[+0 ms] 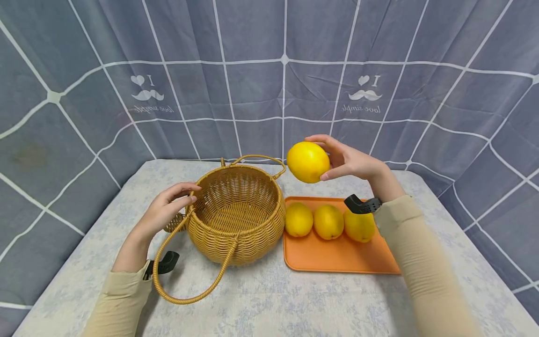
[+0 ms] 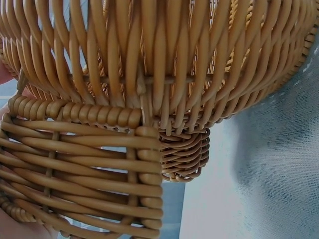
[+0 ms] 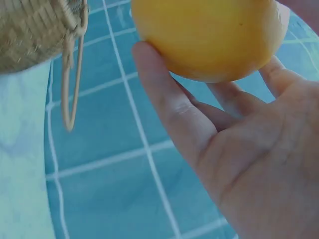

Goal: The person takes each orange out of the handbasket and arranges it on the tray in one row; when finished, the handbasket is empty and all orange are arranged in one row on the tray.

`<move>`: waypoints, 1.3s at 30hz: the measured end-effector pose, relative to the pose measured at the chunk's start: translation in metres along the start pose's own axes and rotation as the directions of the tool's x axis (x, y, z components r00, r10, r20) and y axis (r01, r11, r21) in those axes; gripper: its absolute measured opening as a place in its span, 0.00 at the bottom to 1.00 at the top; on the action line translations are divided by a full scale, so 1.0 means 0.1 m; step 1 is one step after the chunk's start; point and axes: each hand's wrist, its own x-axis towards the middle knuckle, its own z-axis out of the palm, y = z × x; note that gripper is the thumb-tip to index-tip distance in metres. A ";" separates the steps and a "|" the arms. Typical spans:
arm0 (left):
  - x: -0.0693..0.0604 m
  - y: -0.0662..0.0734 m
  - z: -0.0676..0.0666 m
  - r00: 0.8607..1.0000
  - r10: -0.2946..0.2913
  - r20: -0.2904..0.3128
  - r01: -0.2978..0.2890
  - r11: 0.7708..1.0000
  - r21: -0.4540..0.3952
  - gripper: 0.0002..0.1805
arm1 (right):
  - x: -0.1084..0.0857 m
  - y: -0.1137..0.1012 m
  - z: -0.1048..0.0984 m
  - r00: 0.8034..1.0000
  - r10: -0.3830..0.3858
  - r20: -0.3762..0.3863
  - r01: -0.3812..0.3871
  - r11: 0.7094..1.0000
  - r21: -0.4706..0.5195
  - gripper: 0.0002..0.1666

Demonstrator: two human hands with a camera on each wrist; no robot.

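My right hand (image 1: 343,158) holds a yellow lemon (image 1: 308,162) in the air above the back of an orange tray (image 1: 337,262). In the right wrist view, curled fingers and thumb surround the lemon (image 3: 209,40). On the tray lie three more lemons (image 1: 329,222) in a row. Left of it stands a round wicker basket (image 1: 240,243), open at the top, with nothing visible inside. My left hand (image 1: 168,208) grips its left rim, fingertips over the edge. The left wrist view shows the basket's woven wall (image 2: 159,59); most of that hand is hidden there.
One basket handle (image 1: 189,299) droops forward over the table (image 1: 269,304); the other handle (image 1: 261,157) stands at the back. A small woven piece (image 2: 84,169) juts from the basket's left side. A grey-blue checked curtain (image 1: 252,93) encloses the table's back and sides.
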 end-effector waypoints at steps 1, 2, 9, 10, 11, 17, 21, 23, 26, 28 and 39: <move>0.00 0.00 0.00 1.000 0.003 -0.001 -0.003 1.000 -0.001 0.18 | -0.08 0.03 -0.02 1.000 -0.005 -0.015 0.005 1.000 -0.004 0.49; 0.00 0.00 0.00 1.000 0.002 -0.001 -0.002 1.000 -0.002 0.18 | -0.16 0.05 -0.03 1.000 -0.009 -0.029 0.009 1.000 -0.003 0.49; 0.01 0.00 0.00 1.000 -0.003 -0.001 0.003 1.000 -0.004 0.18 | -0.71 0.22 -0.07 0.989 -0.026 -0.144 0.020 0.999 -0.045 0.49; 0.01 0.00 0.00 1.000 0.000 0.000 0.000 1.000 -0.005 0.18 | -0.79 0.24 -0.07 0.987 -0.027 -0.160 0.020 0.999 -0.045 0.49; 0.01 0.00 0.00 1.000 0.002 0.001 -0.002 1.000 -0.006 0.18 | -0.86 0.27 -0.07 0.984 -0.026 -0.177 0.019 0.999 -0.043 0.49; 0.01 0.00 0.00 1.000 0.007 0.001 -0.007 1.000 -0.013 0.18 | -1.28 0.44 -0.08 0.962 -0.047 -0.270 0.044 0.999 -0.020 0.50; 0.01 0.00 0.00 1.000 -0.006 0.001 0.006 1.000 -0.010 0.19 | -1.52 0.56 -0.06 0.948 -0.062 -0.311 0.064 0.998 -0.006 0.51; 0.01 0.00 0.00 1.000 -0.011 0.000 0.011 1.000 -0.009 0.19 | -1.63 0.61 -0.05 0.941 -0.062 -0.333 0.063 0.998 -0.009 0.51; 0.01 0.00 0.00 1.000 -0.007 -0.005 0.007 1.000 -0.008 0.18 | -1.78 0.69 -0.03 0.931 -0.049 -0.361 0.048 0.999 -0.010 0.51; 0.00 -0.01 0.00 1.000 0.003 -0.008 -0.003 1.000 -0.009 0.18 | -1.86 0.74 -0.01 0.925 -0.027 -0.378 0.026 1.000 -0.006 0.51; 0.01 -0.01 0.00 1.000 0.008 -0.014 -0.008 1.000 -0.018 0.18 | -2.22 0.98 0.05 0.890 0.009 -0.455 0.024 0.998 0.066 0.49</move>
